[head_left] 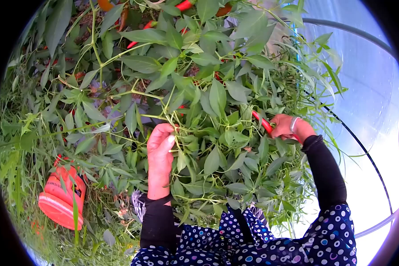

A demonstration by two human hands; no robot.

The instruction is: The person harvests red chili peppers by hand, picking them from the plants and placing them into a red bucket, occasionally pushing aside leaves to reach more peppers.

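Observation:
My right hand point(286, 126), wearing a pale band, is closed around a long red chili pepper point(262, 122). The pepper's tip sticks out to the left among the leaves, and a bit of red also shows below the palm. To the left, my left hand point(160, 145) pinches a thin green stem point(176, 133) of the pepper plant between thumb and fingers. Around both hands spreads the leafy pepper plant point(217, 97). Another red chili pepper point(142, 34) hangs higher up among the leaves, far from either hand.
A red bucket point(62, 195) lies tilted in the grass at the lower left. Along the right runs a translucent plastic sheet point(359, 80) with a dark curved pipe point(350, 27) and a thin black line. Weeds and tall grass crowd the left side.

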